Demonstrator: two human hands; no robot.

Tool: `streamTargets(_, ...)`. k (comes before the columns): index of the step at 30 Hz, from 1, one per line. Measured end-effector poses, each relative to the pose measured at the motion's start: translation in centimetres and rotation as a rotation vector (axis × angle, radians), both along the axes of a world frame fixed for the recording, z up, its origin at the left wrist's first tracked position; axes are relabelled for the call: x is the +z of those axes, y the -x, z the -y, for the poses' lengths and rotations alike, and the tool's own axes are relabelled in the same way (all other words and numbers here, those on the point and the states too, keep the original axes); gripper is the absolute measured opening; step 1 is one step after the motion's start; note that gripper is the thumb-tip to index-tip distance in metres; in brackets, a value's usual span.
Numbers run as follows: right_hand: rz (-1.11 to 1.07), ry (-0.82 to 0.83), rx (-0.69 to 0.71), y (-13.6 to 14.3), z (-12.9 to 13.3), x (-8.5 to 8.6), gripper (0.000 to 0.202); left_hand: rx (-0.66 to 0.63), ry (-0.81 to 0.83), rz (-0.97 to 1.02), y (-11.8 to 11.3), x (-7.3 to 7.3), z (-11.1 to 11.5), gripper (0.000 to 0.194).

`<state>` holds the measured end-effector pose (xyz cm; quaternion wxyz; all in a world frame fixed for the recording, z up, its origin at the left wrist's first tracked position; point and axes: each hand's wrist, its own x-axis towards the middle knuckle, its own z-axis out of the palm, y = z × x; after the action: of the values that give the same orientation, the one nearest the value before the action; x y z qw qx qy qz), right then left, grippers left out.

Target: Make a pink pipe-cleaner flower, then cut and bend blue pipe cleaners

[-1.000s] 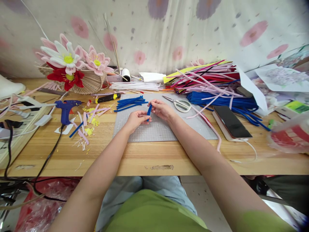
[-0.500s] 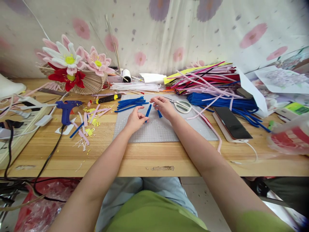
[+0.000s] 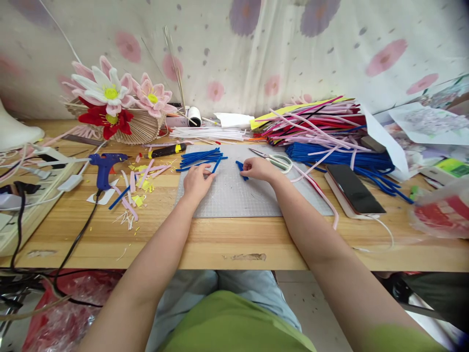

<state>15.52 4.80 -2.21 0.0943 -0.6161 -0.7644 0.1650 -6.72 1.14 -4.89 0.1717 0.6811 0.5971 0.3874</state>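
Note:
My left hand (image 3: pixel 198 184) has its thumb and fingers closed on a short blue pipe cleaner (image 3: pixel 218 163), which slants up from the fingertips over the grey cutting mat (image 3: pixel 227 201). Just behind that hand lies a small pile of cut blue pipe cleaners (image 3: pixel 198 157). To the right, my right hand (image 3: pixel 259 169) pinches at short blue pipe cleaner pieces (image 3: pixel 240 166) low over the mat; its fingers partly hide them. Scissors (image 3: pixel 280 163) with pale handles lie right behind my right hand.
A blue glue gun (image 3: pixel 104 168) with a cord stands left, beside pink and yellow scraps (image 3: pixel 138 188). Fuzzy flowers (image 3: pixel 110 93) sit at the back left. Bundles of blue (image 3: pixel 340 159) and mixed pipe cleaners (image 3: pixel 315 120), plus a phone (image 3: pixel 353 188), are on the right.
My hands have moved apart. The left has shifted slightly left with a blue pipe cleaner, toward the pile; the right has moved right and down onto the blue pieces on the mat.

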Motion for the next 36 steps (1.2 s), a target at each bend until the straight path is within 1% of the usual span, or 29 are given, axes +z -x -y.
streamTargets(2,-0.006,-0.026,0.000,0.5,0.2,-0.1,0.011,-0.009,-0.054,-0.017,0.1,-0.2,-0.1,0.022)
streamTargets(4,-0.066,-0.049,-0.009,1.1,0.4,-0.2,0.009,-0.003,-0.133,-0.033,0.2,0.0,0.0,0.021)
streamTargets(6,-0.185,-0.051,0.000,1.8,0.6,-0.3,0.008,0.019,-0.201,-0.025,0.1,0.3,0.2,0.013)
streamTargets(8,-0.349,-0.026,0.048,2.5,0.8,-0.4,0.007,0.033,-0.204,0.015,-0.2,0.7,0.5,0.012)
streamTargets(10,-0.519,0.018,0.118,3.2,1.1,-0.4,0.007,0.019,-0.143,0.072,-0.6,1.0,0.8,0.016)
streamTargets(12,-0.653,0.066,0.190,3.9,1.4,-0.5,0.010,-0.021,-0.051,0.168,-1.1,0.8,0.9,0.018)
streamTargets(14,-0.727,0.102,0.261,4.4,1.7,-0.6,0.013,-0.075,0.049,0.314,-1.7,0.4,0.9,0.021)
streamTargets(16,-0.746,0.119,0.328,4.6,1.7,-0.7,0.016,-0.125,0.149,0.492,-2.1,0.0,0.7,0.022)
streamTargets(18,-0.722,0.102,0.343,4.5,1.5,-0.8,0.016,-0.140,0.231,0.665,-2.4,-0.2,0.6,0.021)
streamTargets(19,-0.702,0.071,0.310,4.3,1.3,-0.8,0.016,-0.133,0.264,0.741,-2.4,-0.2,0.6,0.021)
streamTargets(21,-0.622,-0.048,0.147,3.6,0.8,-0.8,0.016,-0.108,0.318,0.851,-2.3,0.1,0.7,0.021)
streamTargets(23,-0.474,-0.168,-0.045,2.5,0.4,-0.9,0.016,-0.094,0.356,0.904,-2.1,0.5,0.8,0.023)
streamTargets(24,-0.385,-0.200,-0.103,2.1,0.2,-1.0,0.017,-0.092,0.365,0.911,-2.1,0.7,0.8,0.024)
streamTargets(25,-0.296,-0.210,-0.126,1.6,0.0,-1.1,0.017,-0.092,0.367,0.909,-2.0,0.8,0.9,0.024)
streamTargets(27,-0.154,-0.191,-0.095,1.1,-0.1,-1.3,0.019,-0.088,0.356,0.883,-2.1,1.0,0.9,0.023)
streamTargets(30,-0.042,-0.160,-0.028,1.1,0.1,-1.4,0.019,-0.079,0.331,0.823,-2.2,1.0,1.0,0.019)
streamTargets(33,-0.003,-0.159,-0.005,1.4,0.3,-1.3,0.020,-0.076,0.320,0.780,-2.2,0.7,0.9,0.018)
streamTargets(36,-0.023,-0.199,-0.013,1.6,0.4,-1.3,0.025,-0.082,0.321,0.773,-1.9,0.3,0.7,0.022)
